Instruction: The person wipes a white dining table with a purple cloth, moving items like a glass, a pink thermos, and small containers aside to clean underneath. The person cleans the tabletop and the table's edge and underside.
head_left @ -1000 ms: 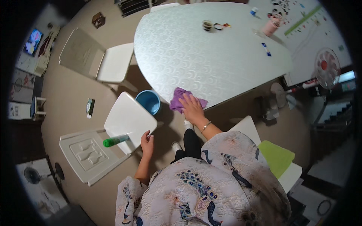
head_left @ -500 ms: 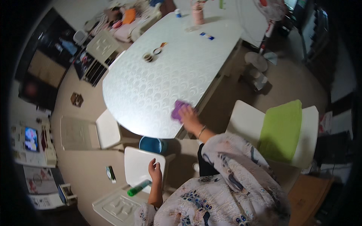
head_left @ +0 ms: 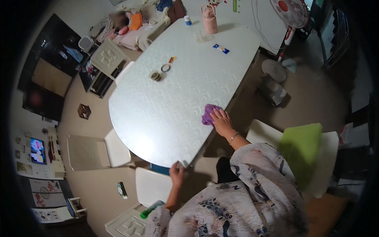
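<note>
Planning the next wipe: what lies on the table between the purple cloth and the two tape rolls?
Nothing: in the head view, bare white tabletop runs from the purple cloth to the tape rolls.

Beige floor [head_left: 98,185], white chairs [head_left: 152,185], standing fan [head_left: 290,12], dim room

Packets, posters and one lit screen

A small blue-and-white flat packet [head_left: 221,48] lies on the far tabletop; a small glowing screen [head_left: 37,150] and paper posters [head_left: 44,195] stand far left.
</note>
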Available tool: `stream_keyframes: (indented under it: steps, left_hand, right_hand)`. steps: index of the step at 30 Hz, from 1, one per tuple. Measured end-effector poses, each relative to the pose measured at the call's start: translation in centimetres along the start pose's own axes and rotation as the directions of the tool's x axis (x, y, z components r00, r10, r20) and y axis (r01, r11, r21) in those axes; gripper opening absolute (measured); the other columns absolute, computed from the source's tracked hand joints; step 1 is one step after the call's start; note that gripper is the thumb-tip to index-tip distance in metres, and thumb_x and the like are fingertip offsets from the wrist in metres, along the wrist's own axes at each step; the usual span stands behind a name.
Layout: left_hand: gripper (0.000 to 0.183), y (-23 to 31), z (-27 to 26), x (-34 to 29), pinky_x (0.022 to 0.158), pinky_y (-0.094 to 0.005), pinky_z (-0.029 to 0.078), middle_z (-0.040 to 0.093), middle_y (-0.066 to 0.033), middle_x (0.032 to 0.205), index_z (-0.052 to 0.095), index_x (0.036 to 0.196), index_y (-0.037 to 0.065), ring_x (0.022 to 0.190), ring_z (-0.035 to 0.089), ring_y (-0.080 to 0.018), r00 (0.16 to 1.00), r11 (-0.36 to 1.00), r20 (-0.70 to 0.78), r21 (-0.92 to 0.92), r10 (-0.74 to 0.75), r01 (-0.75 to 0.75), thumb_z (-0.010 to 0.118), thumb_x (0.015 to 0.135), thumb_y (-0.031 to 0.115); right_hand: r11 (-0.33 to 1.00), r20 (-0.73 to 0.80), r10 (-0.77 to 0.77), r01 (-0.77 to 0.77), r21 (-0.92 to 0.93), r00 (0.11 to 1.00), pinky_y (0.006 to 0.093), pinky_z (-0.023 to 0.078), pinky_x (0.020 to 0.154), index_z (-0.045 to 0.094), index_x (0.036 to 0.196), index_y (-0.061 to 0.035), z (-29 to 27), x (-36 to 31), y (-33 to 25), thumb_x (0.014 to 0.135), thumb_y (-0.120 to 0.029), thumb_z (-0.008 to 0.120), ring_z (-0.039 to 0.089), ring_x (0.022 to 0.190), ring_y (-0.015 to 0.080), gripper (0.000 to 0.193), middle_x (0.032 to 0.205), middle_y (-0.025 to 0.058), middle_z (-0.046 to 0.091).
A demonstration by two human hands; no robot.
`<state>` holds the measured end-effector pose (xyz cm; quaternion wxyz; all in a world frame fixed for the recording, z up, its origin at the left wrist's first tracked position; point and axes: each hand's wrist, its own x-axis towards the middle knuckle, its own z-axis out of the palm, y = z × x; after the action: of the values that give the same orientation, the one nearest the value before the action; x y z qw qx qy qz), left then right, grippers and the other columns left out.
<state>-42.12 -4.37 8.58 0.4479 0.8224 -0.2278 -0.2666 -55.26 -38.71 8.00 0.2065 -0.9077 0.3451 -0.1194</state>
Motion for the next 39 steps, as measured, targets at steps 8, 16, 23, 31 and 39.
stream_keyframes:
  steps: [8, 16, 23, 31, 39]
  left_hand:
    - [0.041, 3.8, 3.9, 6.2, 0.102, -0.0421, 0.040, 0.059, -0.0197, 0.121, 0.059, 0.120, 0.000, 0.115, 0.053, -0.0355, 0.980, 0.949, -0.014, 0.251, 0.200, -0.190, 0.066, 0.080, 0.011]
    - [0.042, 5.5, 6.5, 9.3, 0.100, -0.0425, 0.041, 0.060, -0.0182, 0.120, 0.059, 0.120, 0.004, 0.113, 0.053, -0.0353, 0.967, 0.908, -0.037, 0.354, 0.251, -0.222, 0.067, 0.079, 0.010]
    - [0.041, 7.8, 5.7, 11.2, 0.099, -0.0431, 0.042, 0.060, -0.0180, 0.121, 0.060, 0.118, 0.005, 0.112, 0.054, -0.0362, 0.958, 0.901, -0.056, 0.361, 0.281, -0.243, 0.069, 0.078, 0.011]
    - [0.041, 4.5, 2.9, 9.4, 0.095, -0.0434, 0.045, 0.061, -0.0170, 0.117, 0.062, 0.115, 0.006, 0.109, 0.055, -0.0361, 0.953, 0.874, -0.108, 0.438, 0.284, -0.211, 0.068, 0.075, 0.013]
    - [0.051, 3.7, 2.1, 8.6, 0.101, -0.0451, 0.041, 0.053, -0.0226, 0.128, 0.055, 0.125, 0.005, 0.117, 0.050, -0.0390, 0.937, 0.892, -0.210, 0.418, 0.280, -0.173, 0.066, 0.075, 0.010]
  right_hand:
    - [0.995, 0.067, 0.096, -0.095, -0.022, 0.993, 0.0526, 0.015, 0.115, 0.034, 0.146, -0.0169, -0.7, 11.1, 3.5, 0.093, -0.025, 0.052, 0.014, 0.144, 0.0352, 0.057, 0.157, 0.0081, 0.020]
    - [0.995, 0.282, -0.058, 0.077, -0.056, 0.958, 0.0543, 0.019, 0.113, 0.032, 0.148, -0.0195, 1.0, 14.1, -1.9, 0.093, -0.032, 0.053, 0.016, 0.143, 0.0362, 0.060, 0.158, 0.0081, 0.018]
    - [0.986, 0.004, 0.102, -0.101, -0.134, 0.995, 0.0587, 0.026, 0.107, 0.038, 0.144, -0.0209, -1.8, 18.5, 7.0, 0.091, -0.031, 0.056, 0.025, 0.139, 0.0363, 0.057, 0.155, 0.0062, 0.026]
    - [0.990, 0.250, -0.024, 0.057, -0.128, 0.968, 0.0642, 0.023, 0.106, 0.034, 0.146, -0.0233, 4.6, 14.6, -5.3, 0.091, -0.034, 0.052, 0.018, 0.141, 0.0423, 0.060, 0.156, 0.0109, 0.022]
    - [0.903, 0.082, -0.280, 0.233, 0.360, 0.957, 0.0451, 0.032, 0.108, 0.045, 0.138, -0.0067, 4.0, 12.9, -5.2, 0.094, -0.020, 0.049, 0.043, 0.126, 0.0399, 0.045, 0.137, 0.0205, 0.049]
